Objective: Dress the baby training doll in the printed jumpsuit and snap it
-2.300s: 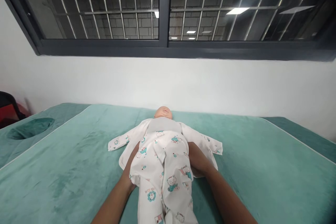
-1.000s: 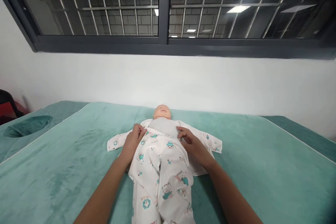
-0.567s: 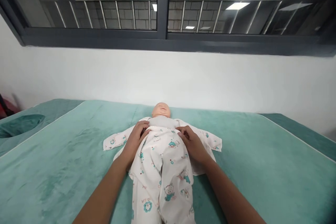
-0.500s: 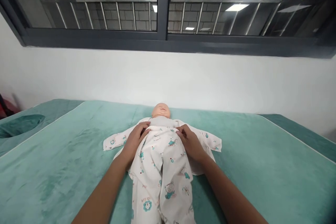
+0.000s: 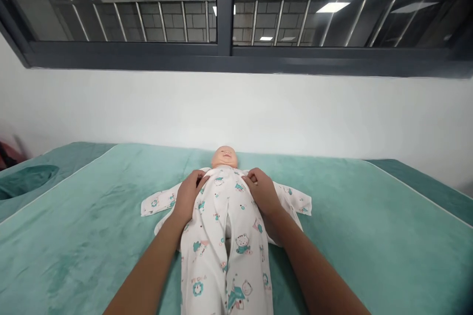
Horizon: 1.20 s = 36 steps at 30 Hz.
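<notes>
A baby doll [image 5: 224,156] lies on its back on a green bed cover, its head toward the wall. White printed baby pants [image 5: 226,226] cover its front, with the waist edge up near the doll's neck and the legs stretching toward me. Beneath them, a printed white baby top [image 5: 159,201] has its sleeves spread to both sides. My left hand [image 5: 190,194] pinches the left edge of the pants near the waist. On the opposite edge, my right hand [image 5: 261,192] grips the waist with curled fingers. The doll's body is hidden under the cloth.
The green cover [image 5: 362,236] spreads to both sides. A white wall [image 5: 236,113] rises behind the doll, below a dark-framed window [image 5: 225,61] with metal bars. At the far left are a fabric hollow [image 5: 27,182] and a red and black object [image 5: 9,155].
Both hands have drawn the waist of the pants up toward the doll's neck, covering the pale chest area that showed before. The view has shifted slightly.
</notes>
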Tool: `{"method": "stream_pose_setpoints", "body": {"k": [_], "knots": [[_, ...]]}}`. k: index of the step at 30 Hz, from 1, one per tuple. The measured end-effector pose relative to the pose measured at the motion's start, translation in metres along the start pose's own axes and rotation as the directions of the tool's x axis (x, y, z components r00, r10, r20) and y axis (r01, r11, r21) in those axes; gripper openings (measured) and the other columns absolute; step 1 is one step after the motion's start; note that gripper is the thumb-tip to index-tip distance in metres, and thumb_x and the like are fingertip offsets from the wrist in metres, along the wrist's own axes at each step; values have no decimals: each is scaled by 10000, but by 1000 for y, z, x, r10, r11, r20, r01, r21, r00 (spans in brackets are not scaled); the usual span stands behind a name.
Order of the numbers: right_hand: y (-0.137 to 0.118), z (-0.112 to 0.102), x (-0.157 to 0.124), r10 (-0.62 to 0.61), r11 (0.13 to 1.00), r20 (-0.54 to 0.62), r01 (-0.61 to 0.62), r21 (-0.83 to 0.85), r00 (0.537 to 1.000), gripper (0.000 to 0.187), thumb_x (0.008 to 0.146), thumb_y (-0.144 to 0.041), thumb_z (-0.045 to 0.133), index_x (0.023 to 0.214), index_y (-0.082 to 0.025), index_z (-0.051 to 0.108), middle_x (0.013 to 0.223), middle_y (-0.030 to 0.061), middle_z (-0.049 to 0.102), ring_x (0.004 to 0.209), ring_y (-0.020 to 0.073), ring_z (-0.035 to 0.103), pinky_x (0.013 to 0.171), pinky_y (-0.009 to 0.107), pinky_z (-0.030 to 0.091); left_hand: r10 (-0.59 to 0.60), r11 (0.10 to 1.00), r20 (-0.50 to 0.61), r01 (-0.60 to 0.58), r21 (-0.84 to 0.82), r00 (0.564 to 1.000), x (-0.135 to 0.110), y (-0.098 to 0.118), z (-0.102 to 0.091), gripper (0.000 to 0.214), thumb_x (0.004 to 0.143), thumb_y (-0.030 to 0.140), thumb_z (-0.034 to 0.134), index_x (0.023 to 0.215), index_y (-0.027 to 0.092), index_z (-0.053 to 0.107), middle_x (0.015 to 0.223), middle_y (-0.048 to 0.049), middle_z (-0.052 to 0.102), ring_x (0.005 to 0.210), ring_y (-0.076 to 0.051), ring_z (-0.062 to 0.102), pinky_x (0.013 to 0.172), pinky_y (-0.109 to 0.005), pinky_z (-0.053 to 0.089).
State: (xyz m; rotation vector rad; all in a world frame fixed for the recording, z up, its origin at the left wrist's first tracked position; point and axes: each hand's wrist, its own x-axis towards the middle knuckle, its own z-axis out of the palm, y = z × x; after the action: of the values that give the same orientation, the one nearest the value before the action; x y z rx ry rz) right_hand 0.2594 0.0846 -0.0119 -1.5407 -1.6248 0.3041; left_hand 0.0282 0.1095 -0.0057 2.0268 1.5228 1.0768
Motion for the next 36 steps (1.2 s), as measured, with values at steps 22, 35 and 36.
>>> {"method": "stream_pose_setpoints", "body": {"k": [22, 35, 36], "knots": [[7, 5, 37, 42, 997, 130, -33, -76, 991, 233, 885, -382, 426, 733, -205, 427, 624, -30, 477, 610, 141, 422, 595, 245, 269, -125, 989, -159, 136, 62, 979, 22, -22, 11, 190, 898, 340, 382, 826, 207, 497, 727, -13, 585, 695, -184, 542, 639, -275, 383], [-45, -16, -41, -105, 979, -54, 113, 169, 993, 216, 854, -250, 477, 1051, -211, 558, 1225, 54, 552, 1153, 190, 485, 996, 355, 367, 103, 993, -351, -115, -14, 931, -36, -18, -8, 251, 811, 103, 428, 979, 196, 588, 1049, -62, 606, 1044, -218, 523, 952, -381, 413], [-60, -26, -62, -148, 971, -16, 149, 185, 989, 196, 861, -251, 491, 1040, -215, 563, 1179, 49, 573, 1116, 186, 503, 968, 346, 385, 57, 994, -385, -87, -60, 921, -56, -16, -14, 228, 823, 121, 430, 970, 196, 587, 1032, -57, 607, 1016, -210, 538, 927, -368, 430]]}}
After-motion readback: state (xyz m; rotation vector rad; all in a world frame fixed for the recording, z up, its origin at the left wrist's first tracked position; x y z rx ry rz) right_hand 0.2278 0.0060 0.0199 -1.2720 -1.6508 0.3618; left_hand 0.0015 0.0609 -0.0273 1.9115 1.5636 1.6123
